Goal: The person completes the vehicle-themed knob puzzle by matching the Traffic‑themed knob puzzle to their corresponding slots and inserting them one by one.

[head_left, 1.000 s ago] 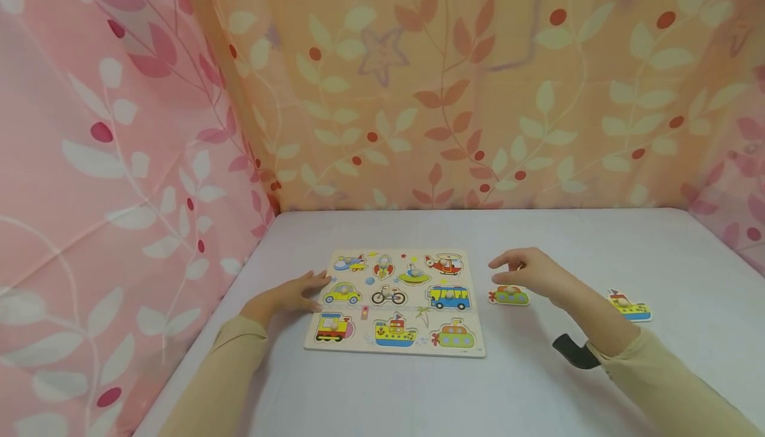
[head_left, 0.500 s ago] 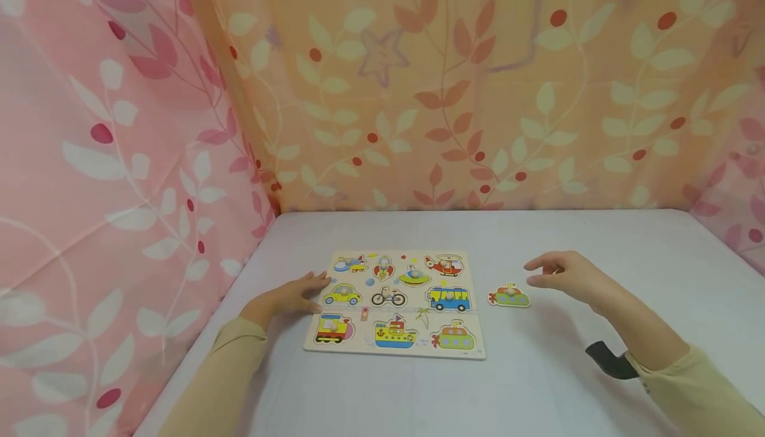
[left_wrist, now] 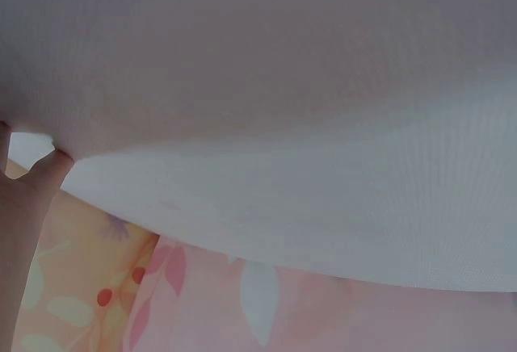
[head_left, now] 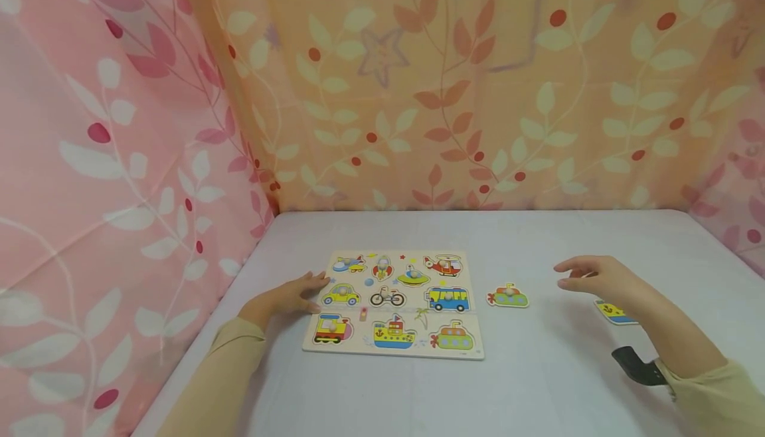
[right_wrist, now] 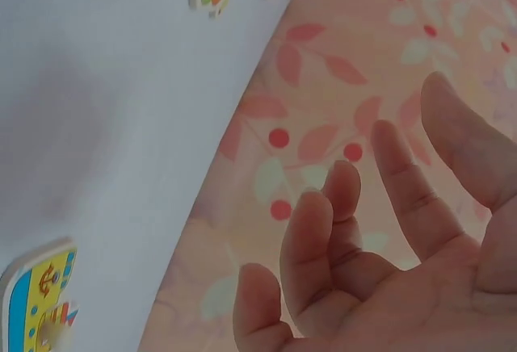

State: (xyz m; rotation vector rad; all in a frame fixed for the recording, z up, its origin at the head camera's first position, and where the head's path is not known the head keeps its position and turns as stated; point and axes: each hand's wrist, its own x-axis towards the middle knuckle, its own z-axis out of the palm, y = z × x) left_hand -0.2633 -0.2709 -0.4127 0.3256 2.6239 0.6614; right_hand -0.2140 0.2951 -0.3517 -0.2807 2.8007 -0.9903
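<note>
A wooden knob puzzle board (head_left: 397,312) with vehicle pictures lies flat on the table. My left hand (head_left: 289,299) rests at its left edge, fingers spread; the left wrist view catches only the thumb side of that hand (left_wrist: 28,199). To the board's right lies a loose green submarine piece (head_left: 508,296) with a knob. Farther right, a yellow and blue ship piece (head_left: 614,313) is partly covered by my right forearm. Above the table, just left of the ship, hovers my right hand (head_left: 603,279). Its loosely bent fingers (right_wrist: 307,247) hold nothing in the right wrist view.
Several knobbed vehicle pieces, such as the bus (head_left: 448,299) and train (head_left: 333,329), sit in the board. The ship and submarine pictures in its bottom row show no knobs. A black strap (head_left: 638,365) hangs at my right wrist. Patterned curtains (head_left: 442,91) enclose the white table (head_left: 430,397).
My right hand has moved right, from above the submarine piece toward the ship piece, and its forearm now partly covers the ship. My left hand has stayed at the board's edge.
</note>
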